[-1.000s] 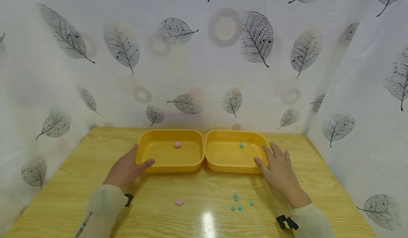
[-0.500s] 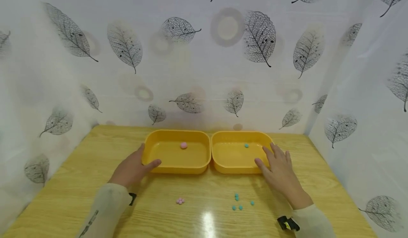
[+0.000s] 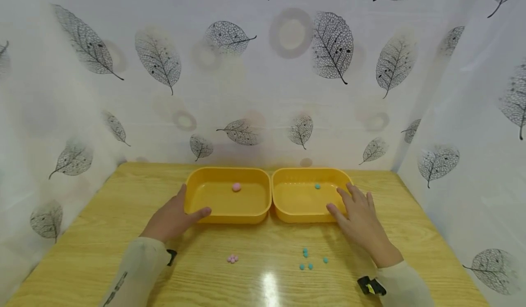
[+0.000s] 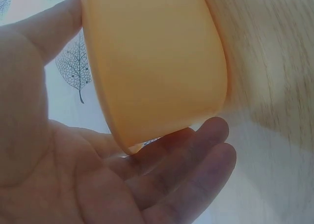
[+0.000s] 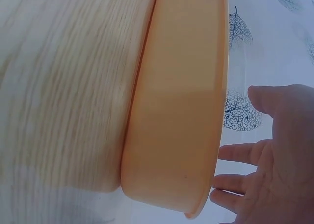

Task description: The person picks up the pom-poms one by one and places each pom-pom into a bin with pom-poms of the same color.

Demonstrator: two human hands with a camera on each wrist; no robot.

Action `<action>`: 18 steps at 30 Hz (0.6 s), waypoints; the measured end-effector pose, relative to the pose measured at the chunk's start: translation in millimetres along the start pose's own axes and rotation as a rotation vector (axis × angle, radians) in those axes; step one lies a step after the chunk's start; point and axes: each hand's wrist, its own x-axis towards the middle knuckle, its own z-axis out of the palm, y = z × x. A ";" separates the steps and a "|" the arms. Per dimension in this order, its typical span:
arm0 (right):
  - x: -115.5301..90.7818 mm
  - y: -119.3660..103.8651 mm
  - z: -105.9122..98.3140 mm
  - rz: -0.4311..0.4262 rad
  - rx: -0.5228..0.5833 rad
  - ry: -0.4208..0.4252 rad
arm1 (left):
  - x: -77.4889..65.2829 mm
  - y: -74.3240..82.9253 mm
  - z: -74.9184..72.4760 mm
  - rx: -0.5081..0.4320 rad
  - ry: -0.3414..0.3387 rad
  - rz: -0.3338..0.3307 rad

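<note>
Two yellow plastic trays stand side by side at the back of the table, their near ends meeting. My left hand (image 3: 170, 215) spans the outer end of the left tray (image 3: 228, 219), thumb at its front rim and fingers (image 4: 191, 160) extended along its outside. Fingers spread, my right hand (image 3: 361, 220) is at the outer end of the right tray (image 3: 306, 218), fingertips right at the rim. A pink ball (image 3: 236, 187) lies in the left tray, and a small teal piece (image 3: 318, 186) in the right one.
On the wooden table (image 3: 263, 238) in front lie a cluster of small pink pieces (image 3: 232, 259) and several scattered teal pieces (image 3: 310, 266). A white leaf-print curtain (image 3: 263, 92) encloses the back and both sides.
Both trays have slid a little to the right, and my left hand has moved right with them. My right hand has stayed nearly in place, now with the right tray closer against it.
</note>
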 end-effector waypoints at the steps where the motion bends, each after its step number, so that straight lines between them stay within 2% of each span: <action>1: 0.6 -0.3 0.5 -0.009 -0.006 0.011 | -0.1 0.1 -0.2 -0.001 0.000 -0.001; 5: 2.6 -5.9 0.4 -0.067 -0.007 0.108 | -1.1 1.4 -0.6 -0.005 0.003 0.002; 8: 2.0 -17.8 -3.1 -0.124 0.031 0.166 | -1.7 2.1 -0.8 -0.008 0.005 0.006; 12: -2.3 -38.3 -9.8 -0.198 0.069 0.164 | -2.1 1.5 -0.8 -0.006 0.005 0.004; 18: -7.1 -54.5 -16.0 -0.255 0.032 0.169 | -2.8 1.3 -0.6 -0.018 0.005 -0.008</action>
